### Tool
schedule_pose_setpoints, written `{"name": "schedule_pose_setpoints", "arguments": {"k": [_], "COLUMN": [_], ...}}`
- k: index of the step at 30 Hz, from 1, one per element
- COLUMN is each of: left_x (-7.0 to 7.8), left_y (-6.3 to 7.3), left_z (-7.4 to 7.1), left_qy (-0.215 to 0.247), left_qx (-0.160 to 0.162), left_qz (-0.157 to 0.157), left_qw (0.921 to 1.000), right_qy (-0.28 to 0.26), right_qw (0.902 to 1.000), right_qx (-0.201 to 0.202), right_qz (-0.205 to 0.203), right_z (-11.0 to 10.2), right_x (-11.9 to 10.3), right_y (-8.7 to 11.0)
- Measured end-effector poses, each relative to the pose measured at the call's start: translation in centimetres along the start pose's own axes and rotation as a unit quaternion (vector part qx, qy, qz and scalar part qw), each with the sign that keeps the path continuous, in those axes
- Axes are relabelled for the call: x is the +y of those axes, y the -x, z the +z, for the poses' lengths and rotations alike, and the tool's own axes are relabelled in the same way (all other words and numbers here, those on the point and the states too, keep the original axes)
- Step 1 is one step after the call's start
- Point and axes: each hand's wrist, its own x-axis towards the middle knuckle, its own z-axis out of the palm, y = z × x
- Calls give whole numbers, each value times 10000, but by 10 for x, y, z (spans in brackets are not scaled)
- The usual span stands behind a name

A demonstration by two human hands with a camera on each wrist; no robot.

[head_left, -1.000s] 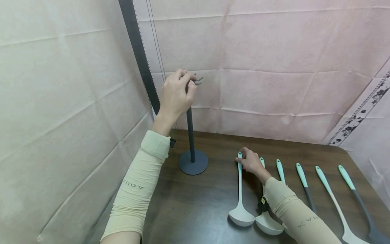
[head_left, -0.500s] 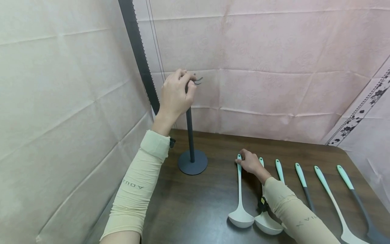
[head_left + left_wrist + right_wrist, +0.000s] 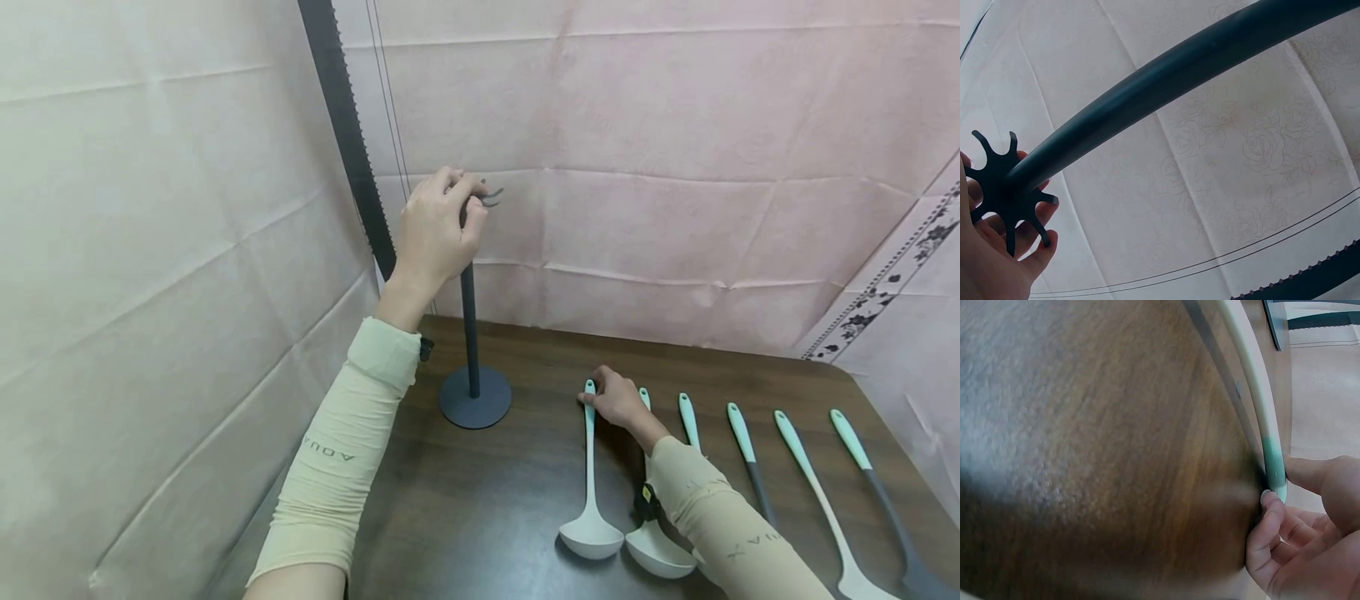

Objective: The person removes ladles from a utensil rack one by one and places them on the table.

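Observation:
My left hand [image 3: 437, 227] grips the top of a dark utensil stand [image 3: 469, 329], fingers curled at its hooked head [image 3: 1002, 187]. The pole rises from a round base on the table. At the right, my right hand [image 3: 621, 402] pinches the mint-green handle end of a white ladle [image 3: 590, 479] between thumb and fingers. Its bowl lies toward me on the table. In the right wrist view the thumb and fingertips are on either side of the green handle [image 3: 1274, 462]. Parts of the hooked head are hidden by the left hand in the head view.
To the right lies a second white ladle [image 3: 660, 553], partly under my right arm. Beyond it several mint-handled utensils lie in a row, including a dark-shafted one [image 3: 759, 487], a white one [image 3: 828, 508] and a dark one [image 3: 896, 517]. Pale cloth [image 3: 675, 250] hangs behind the brown table [image 3: 480, 517].
The ladle's green handle end has come down slightly under my right hand. My left hand stays at the top of the stand.

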Motion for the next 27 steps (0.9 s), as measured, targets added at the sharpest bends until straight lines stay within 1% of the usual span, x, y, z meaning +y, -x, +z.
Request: {"name": "schedule_pose_setpoints", "arguments": {"k": [6, 10, 14, 17, 19, 21, 23, 25, 27], "left_x": [1, 3, 6, 7, 7, 7, 6, 6, 8], "left_y": [1, 1, -1, -2, -3, -4, -3, -1, 0], "left_z": [-4, -11, -16, -17, -17, -15, -13, -11, -8], "left_qy": [72, 70, 94, 96, 80, 44, -33, -100, -167], "left_qx": [-140, -327, -580, -779, -823, -783, -641, -394, -41], "left_qz": [-45, -66, -73, -154, -179, -114, -15, 58, 121], "left_qw": [9999, 9994, 9982, 9968, 9964, 9969, 9979, 9992, 9998], "right_qy": [-21, -239, -381, -357, -314, -218, -10, 241, 495], "right_qw": [10000, 9994, 9977, 9969, 9966, 9959, 9954, 9940, 9926], "right_qx": [-21, -230, -547, -683, -722, -799, -826, -839, -769], "right_qz": [-13, 17, -86, -158, -224, -352, -492, -657, -795], "right_z": [-2, -9, -26, -44, -56, -69, -80, -92, -101], "right_x": [0, -3, -4, -7, -10, -13, -16, -19, -21], "right_y": [2, 5, 10, 16, 20, 26, 32, 40, 47]}}
